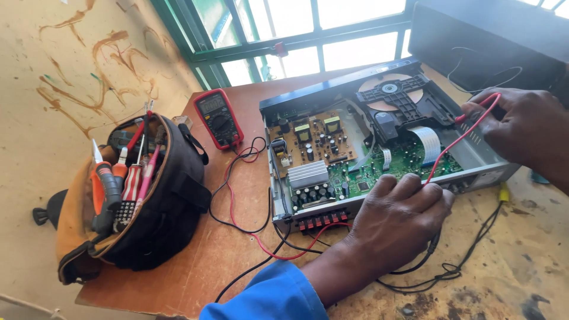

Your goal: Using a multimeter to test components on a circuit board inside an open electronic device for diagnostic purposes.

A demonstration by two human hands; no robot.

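An opened disc player [474, 155] lies on the wooden table, showing its green circuit board [409, 160], tan power board [311, 139] and disc tray [391, 92]. My left hand [398, 218], in a blue sleeve, rests curled on the player's near edge. A black probe [437, 240] sticks out beneath its palm, and its tip is hidden. At the player's right side, my right hand [524, 127] pinches a red probe [471, 115]. Its red lead [453, 145] runs across the board to my left fingers. A red multimeter [218, 117] lies left of the player.
A black and orange tool bag [151, 204] with several screwdrivers stands at the left. Red and black leads [237, 207] loop between the meter and the player. A dark box [492, 35] sits behind the player below a green-framed window. A black cable [468, 255] trails at the right.
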